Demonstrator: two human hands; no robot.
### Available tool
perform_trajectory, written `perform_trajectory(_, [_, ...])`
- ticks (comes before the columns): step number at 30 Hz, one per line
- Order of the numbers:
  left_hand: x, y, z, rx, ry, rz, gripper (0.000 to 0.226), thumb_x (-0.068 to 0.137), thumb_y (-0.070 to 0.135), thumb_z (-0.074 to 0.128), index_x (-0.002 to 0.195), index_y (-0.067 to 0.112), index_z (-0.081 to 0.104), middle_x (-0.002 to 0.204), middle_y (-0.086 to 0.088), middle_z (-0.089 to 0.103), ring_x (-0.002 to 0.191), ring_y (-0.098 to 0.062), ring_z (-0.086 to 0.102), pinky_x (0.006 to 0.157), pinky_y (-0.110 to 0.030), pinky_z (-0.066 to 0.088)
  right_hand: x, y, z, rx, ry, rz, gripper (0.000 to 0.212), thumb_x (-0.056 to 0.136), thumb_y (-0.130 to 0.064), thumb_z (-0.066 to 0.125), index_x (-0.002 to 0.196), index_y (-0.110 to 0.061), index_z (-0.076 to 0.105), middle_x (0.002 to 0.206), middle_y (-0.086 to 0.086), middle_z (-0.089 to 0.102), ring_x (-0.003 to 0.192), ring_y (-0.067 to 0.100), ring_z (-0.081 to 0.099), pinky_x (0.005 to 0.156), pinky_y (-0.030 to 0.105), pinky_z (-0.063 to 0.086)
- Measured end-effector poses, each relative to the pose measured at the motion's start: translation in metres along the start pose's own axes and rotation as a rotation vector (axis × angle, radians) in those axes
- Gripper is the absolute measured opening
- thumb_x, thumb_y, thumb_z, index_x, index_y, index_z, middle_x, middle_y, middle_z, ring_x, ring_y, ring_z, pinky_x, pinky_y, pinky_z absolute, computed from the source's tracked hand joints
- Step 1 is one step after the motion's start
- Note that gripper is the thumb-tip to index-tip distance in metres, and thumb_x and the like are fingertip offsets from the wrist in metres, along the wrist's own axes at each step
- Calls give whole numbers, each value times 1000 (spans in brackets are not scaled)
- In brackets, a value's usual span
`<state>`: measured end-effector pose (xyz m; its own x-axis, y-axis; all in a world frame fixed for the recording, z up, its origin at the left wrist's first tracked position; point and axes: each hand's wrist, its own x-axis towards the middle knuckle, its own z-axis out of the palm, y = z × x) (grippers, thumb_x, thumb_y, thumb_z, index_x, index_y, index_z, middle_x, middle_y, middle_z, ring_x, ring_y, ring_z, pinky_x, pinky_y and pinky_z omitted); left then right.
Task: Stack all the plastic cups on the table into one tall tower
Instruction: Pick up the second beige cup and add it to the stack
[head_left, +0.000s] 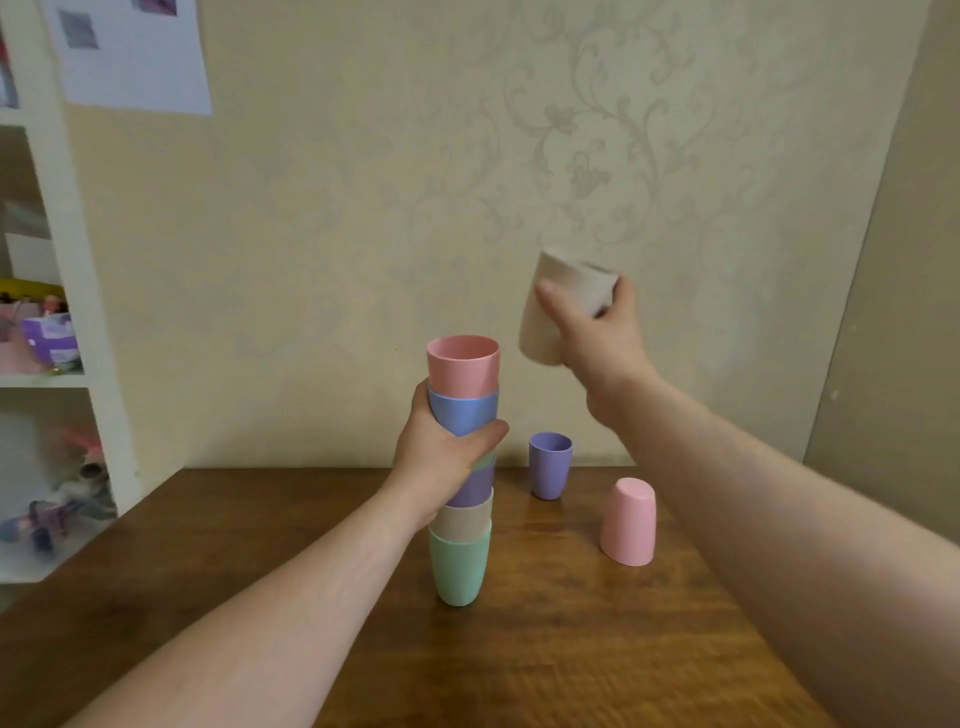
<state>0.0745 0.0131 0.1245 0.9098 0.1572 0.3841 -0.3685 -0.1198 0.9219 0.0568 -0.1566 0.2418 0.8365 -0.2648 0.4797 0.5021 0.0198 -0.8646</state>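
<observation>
1. On a dark brown wooden counter (545, 649) set against a wall of pale, scroll-patterned wallpaper (597, 156), a tower of nested plastic cups (464, 467) stands upright, all of them mouth up.
2. From the bottom the tower shows a mint green plastic cup (460, 569), a beige cup (462, 519), a purple cup (471, 491), a thin green rim largely hidden by fingers, a blue cup (462, 413) and, on top, a salmon pink plastic cup (462, 364).
3. The left hand (441, 454) is wrapped tightly around the middle of the tower, fingers curled over the lower part of the blue cup.
4. The right hand (597, 338) is raised above and to the right of the tower, closed around a cream-coloured plastic cup (556, 306) that is tilted and blurred, clear of the pink cup at the top.
5. Two cups stand loose on the counter to the right of the tower: a small lilac plastic cup (549, 465), upright near the wall, and a light pink plastic cup (628, 522), turned mouth down, nearer the camera and apart from it.
6. At far left, a white shelf unit (78, 260) holds blurred coloured items, with a sheet of paper (135, 52) pinned to the wall above.
</observation>
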Motion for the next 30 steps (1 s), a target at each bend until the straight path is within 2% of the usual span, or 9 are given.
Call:
perform_trajectory(2, [0, 2, -1, 17, -5, -12, 67, 78, 32, 96, 132, 35, 55, 111, 5, 75, 100, -20, 77, 89, -47, 68, 6, -26, 14, 1, -83, -31, 55, 92, -36, 85, 132, -25, 50, 120, -3, 68, 109, 17, 72, 83, 38, 64])
perform_trajectory(6, [2, 1, -2, 49, -10, -6, 72, 74, 39, 94, 135, 33, 57, 116, 7, 78, 105, -20, 78, 90, -46, 67, 0, -32, 42, -146, -343, 7, 63, 91, -31, 88, 140, -19, 50, 118, -2, 68, 99, 10, 71, 61, 16, 57])
perform_trajectory(9, [3, 2, -2, 71, -2, -7, 72, 74, 38, 94, 136, 32, 58, 117, 8, 79, 106, -18, 78, 88, -43, 66, -7, -7, 55, -239, -406, 34, 65, 87, -26, 92, 138, -20, 52, 119, -2, 69, 106, 16, 72, 77, 24, 60])
perform_trajectory(14, [6, 2, 2, 100, 15, 0, 59, 81, 27, 93, 128, 32, 58, 107, 13, 77, 97, -10, 75, 80, -35, 62, -14, 19, 54, -177, -362, 94, 56, 89, -31, 90, 131, -25, 54, 118, -6, 69, 107, 14, 71, 88, 32, 62])
perform_trajectory(18, [9, -3, 7, 103, 23, 16, 58, 81, 25, 94, 126, 34, 58, 105, 15, 76, 94, -5, 74, 77, -33, 60, -12, 22, 52, -160, -380, 121, 60, 88, -32, 91, 134, -25, 53, 123, -2, 70, 115, 20, 72, 96, 40, 64])
perform_trajectory(24, [6, -5, 13, 58, 38, -2, 57, 71, 43, 94, 119, 41, 65, 107, 14, 82, 100, -13, 79, 90, -44, 67, -13, 27, 44, -155, -389, 73, 54, 94, -30, 85, 136, -25, 51, 118, -8, 68, 107, 13, 70, 85, 23, 59])
perform_trajectory(27, [2, -12, 12, 4, 53, -31, 49, 76, 36, 95, 117, 37, 69, 102, 11, 83, 93, -15, 81, 85, -43, 66, -12, 34, 26, -214, -492, 67, 76, 93, -43, 81, 157, -28, 43, 144, -6, 66, 126, 13, 69, 97, 24, 58])
perform_trajectory(29, [-1, -14, 12, -31, 50, -22, 51, 76, 35, 96, 119, 35, 69, 101, 9, 83, 89, -14, 81, 81, -41, 67, -10, 44, 5, -357, -495, 72, 99, 89, -60, 77, 170, -35, 26, 164, -6, 51, 144, 16, 57, 113, 34, 49])
perform_trajectory(30, [-2, -15, 12, -40, 50, -17, 54, 74, 37, 96, 120, 34, 68, 102, 8, 84, 89, -15, 82, 81, -42, 67, -7, 50, -10, -452, -459, 68, 97, 92, -62, 74, 171, -35, 24, 167, -4, 47, 149, 20, 51, 118, 36, 44])
